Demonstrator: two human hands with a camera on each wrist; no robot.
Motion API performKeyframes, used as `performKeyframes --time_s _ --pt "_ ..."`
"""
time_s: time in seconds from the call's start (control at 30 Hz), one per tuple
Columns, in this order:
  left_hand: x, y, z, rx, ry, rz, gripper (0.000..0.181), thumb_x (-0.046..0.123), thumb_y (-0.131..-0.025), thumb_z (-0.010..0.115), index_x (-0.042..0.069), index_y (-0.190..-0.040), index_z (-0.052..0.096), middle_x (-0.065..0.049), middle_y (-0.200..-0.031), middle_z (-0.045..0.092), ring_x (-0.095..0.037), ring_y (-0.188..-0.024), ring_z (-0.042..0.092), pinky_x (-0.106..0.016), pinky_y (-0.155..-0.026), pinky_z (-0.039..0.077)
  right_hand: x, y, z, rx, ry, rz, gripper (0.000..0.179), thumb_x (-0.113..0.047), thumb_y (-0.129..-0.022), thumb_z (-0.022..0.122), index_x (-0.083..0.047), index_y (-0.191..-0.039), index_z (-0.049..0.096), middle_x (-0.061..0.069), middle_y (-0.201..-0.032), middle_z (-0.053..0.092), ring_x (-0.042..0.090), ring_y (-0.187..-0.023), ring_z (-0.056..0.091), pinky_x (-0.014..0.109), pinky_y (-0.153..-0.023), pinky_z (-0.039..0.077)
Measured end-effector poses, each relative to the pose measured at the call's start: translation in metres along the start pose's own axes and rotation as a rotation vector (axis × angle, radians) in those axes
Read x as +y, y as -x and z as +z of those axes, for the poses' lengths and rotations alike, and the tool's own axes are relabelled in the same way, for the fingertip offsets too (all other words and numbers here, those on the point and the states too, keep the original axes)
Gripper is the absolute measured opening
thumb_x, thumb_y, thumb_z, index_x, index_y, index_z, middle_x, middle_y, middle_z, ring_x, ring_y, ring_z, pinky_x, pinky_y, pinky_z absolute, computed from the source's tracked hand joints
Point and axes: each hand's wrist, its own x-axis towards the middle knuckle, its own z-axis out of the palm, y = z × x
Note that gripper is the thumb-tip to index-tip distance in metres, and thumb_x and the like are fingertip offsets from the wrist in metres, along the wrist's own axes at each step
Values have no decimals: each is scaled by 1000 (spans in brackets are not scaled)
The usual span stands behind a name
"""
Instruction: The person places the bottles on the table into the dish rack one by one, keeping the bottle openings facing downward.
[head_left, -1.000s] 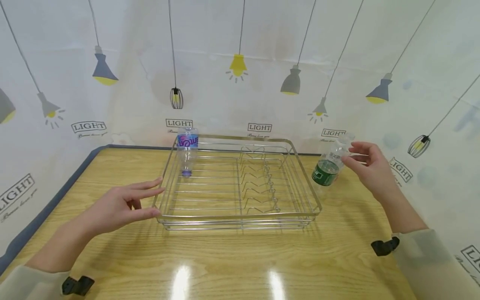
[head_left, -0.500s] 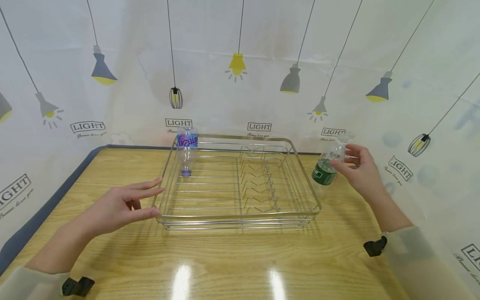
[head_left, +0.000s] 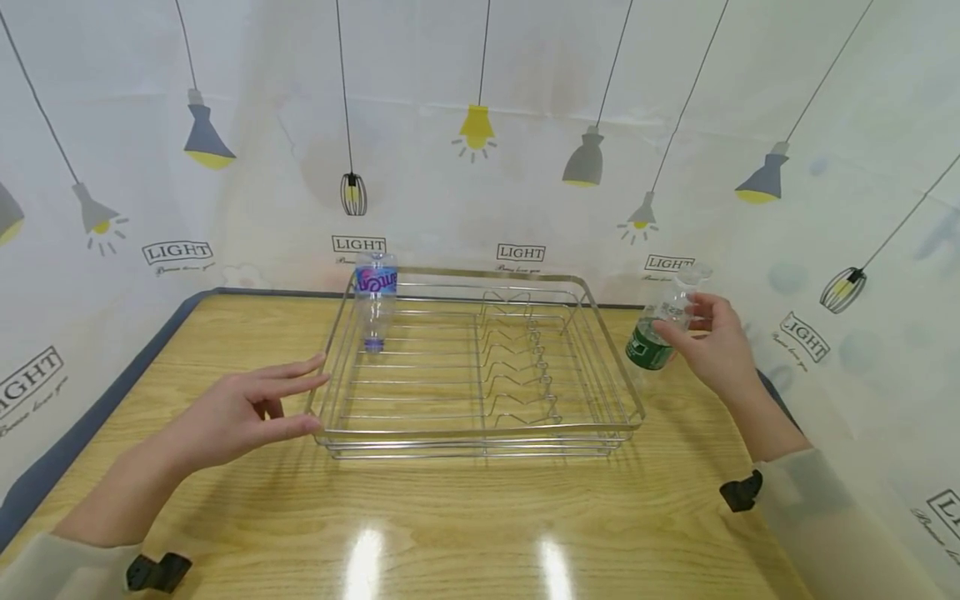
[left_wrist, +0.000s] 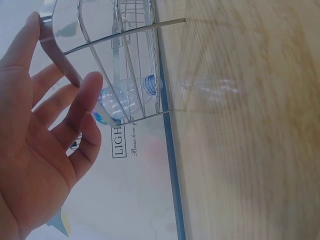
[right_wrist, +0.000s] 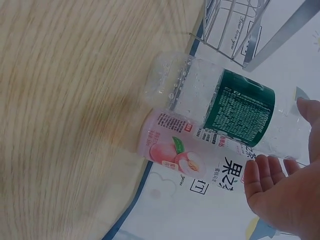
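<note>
The left hand [head_left: 225, 417] touches the left rim of a metal dish rack [head_left: 480, 432] with thumb and fingers spread apart. In the left wrist view its fingertips [left_wrist: 92, 85] lie at the rim. The right hand [head_left: 716, 346] is at a clear plastic bottle with a green label [head_left: 648, 346], right of the rack. Its thumb overlaps the bottle in the head view, and its fingers are on the right side. A gap shows between thumb and bottle in the right wrist view. Beside that bottle stands a pink peach-drink bottle [right_wrist: 172, 150], mostly hidden from the head view.
A clear bottle with a purple-blue label [head_left: 375, 282] stands cap down in the rack's back left corner. Bent wire dividers [head_left: 517, 367] fill the rack's right part. Behind the wooden table [head_left: 450, 517] hangs a lamp-printed cloth [head_left: 420, 167].
The right hand has moved left and slightly down, closer about the green-labelled bottle. The left hand, the rack and the bottles stay in place.
</note>
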Motion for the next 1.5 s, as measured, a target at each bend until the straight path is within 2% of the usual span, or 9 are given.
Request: performKeyframes --time_s 0.2,0.37,0.53,0.7,0.87,1.03,1.33,1.5 --pt "2 1 -1 -11 4 -11 59 29 -100 83 11 -153 65 -16 -166 54 -1 -75 63 -26 -66 56 2 4 2 3 11 -5 93 -54 -105 70 -1 -168 28 29 -156 46 45 -137 50 30 -88 48" --pt "2 2 0 8 -21 2 55 30 -99 85 14 -149 70 -14 -166 55 0 -75 63 -25 -68 56 2 8 2 9 -5 -28 90 -50 -105 71 0 -168 29 30 -155 45 45 -136 50 27 -89 47" --pt "1 2 2 38 -44 26 55 29 -97 86 14 -147 71 -13 -164 58 3 -78 68 -24 -66 55 2 8 -1 32 -32 -29 86 -46 -106 72 -3 -167 30 25 -155 45 29 -129 52 17 -90 46" --pt "2 1 0 40 -59 0 59 31 -97 87 15 -150 69 -10 -161 61 4 -84 69 -24 -67 55 -3 7 -6 57 -40 -31 83 -43 -106 72 -4 -167 32 16 -151 46 12 -119 52 8 -84 48" --pt "4 1 0 41 -47 -1 59 30 -96 87 15 -150 69 -10 -161 62 4 -86 70 -24 -67 55 -14 12 -12 79 -52 -49 81 -41 -105 73 -6 -167 34 4 -142 49 6 -112 52 9 -90 45" --pt "4 1 -1 48 -23 -5 60 28 -96 87 18 -152 67 -9 -161 62 3 -90 71 -24 -70 55 -22 16 -17 91 -60 -73 79 -39 -106 72 -8 -168 35 -4 -137 49 2 -109 52 8 -91 44" --pt "10 -3 -1 197 -26 77 51 14 -93 89 18 -143 75 -7 -148 70 1 -88 72 -19 -74 55 -42 22 -28 161 -89 -124 71 -36 -105 72 -10 -164 40 -14 -129 49 3 -109 53 7 -90 45" --pt "18 -6 -3 242 -31 95 49 11 -93 88 19 -140 76 -5 -139 73 1 -87 69 -17 -75 54 -50 22 -33 185 -117 -133 68 -34 -106 72 -15 -163 42 -22 -127 48 4 -112 53 8 -92 44"
